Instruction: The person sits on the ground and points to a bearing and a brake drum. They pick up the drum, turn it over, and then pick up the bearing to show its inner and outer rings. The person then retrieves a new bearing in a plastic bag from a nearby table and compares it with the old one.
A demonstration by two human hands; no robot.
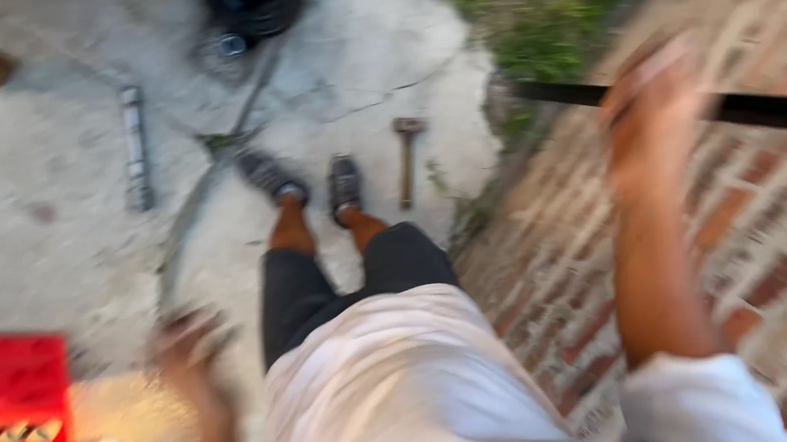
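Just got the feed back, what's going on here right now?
A person stands on a concrete slab beside a brick wall, looking down at their own shoes. The right hand is raised against the wall, too blurred to tell its grip. The left hand hangs low by a thin curved strip, contact unclear. A hammer and a metal bar lie on the slab; a red box sits at left.

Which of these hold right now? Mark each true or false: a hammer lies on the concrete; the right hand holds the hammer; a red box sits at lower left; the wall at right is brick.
1. A hammer lies on the concrete near the feet. True.
2. The right hand holds the hammer. False: it is raised by the brick wall, far from the hammer.
3. A red box sits at lower left. True.
4. The wall is plain grey concrete. False: it is red brick.
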